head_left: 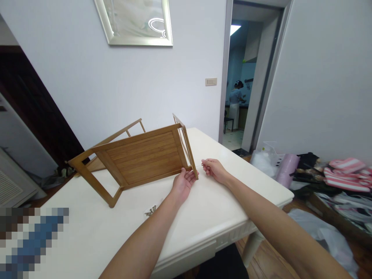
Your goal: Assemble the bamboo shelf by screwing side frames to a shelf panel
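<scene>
A brown wooden shelf point(145, 159) with a slatted panel and side frames stands tilted on the white table point(232, 193). My left hand point(183, 185) holds its lower right corner, thumb on the panel's edge and fingers around the leg end. Just right of that corner, my right hand point(215, 170) is closed in a pinch. A small thin piece shows at its fingertips, pointing toward the shelf; its kind is too small to make out. Beside my left forearm lie several screws point(151, 211) on a small clear bag, partly hidden by the arm.
A white wall with a framed picture point(139, 23) rises behind the table. Through a doorway at the right, a person point(235, 99) stands in another room. Bags, a pink roll point(287, 170) and striped cloth point(345, 174) are heaped on the floor at the right.
</scene>
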Tool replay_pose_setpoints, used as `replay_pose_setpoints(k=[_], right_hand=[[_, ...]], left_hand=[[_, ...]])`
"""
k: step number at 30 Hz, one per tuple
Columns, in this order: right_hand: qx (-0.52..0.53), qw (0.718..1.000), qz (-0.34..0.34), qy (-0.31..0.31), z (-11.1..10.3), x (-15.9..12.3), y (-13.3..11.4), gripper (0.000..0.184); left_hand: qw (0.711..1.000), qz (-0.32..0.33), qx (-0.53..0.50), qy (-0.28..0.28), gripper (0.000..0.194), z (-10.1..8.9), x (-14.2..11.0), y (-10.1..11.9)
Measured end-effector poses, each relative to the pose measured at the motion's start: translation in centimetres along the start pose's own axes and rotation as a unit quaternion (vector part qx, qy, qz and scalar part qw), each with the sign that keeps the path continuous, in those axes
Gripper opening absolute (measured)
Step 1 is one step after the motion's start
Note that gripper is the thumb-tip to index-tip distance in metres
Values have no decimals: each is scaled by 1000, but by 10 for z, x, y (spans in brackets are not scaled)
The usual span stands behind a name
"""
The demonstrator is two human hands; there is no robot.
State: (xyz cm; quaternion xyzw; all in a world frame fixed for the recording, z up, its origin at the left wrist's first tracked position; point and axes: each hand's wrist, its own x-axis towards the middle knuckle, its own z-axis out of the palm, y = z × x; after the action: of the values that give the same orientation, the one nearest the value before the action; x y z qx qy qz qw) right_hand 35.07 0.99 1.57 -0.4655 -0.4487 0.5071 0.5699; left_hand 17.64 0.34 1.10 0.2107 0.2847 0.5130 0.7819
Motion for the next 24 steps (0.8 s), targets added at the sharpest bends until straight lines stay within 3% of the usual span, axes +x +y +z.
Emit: replay_pose_setpoints(k=[24], right_hand=[[48, 996, 77, -14, 1, 2, -6, 19]], left_hand=[[1000, -1, 7, -11, 31, -1, -2, 1]])
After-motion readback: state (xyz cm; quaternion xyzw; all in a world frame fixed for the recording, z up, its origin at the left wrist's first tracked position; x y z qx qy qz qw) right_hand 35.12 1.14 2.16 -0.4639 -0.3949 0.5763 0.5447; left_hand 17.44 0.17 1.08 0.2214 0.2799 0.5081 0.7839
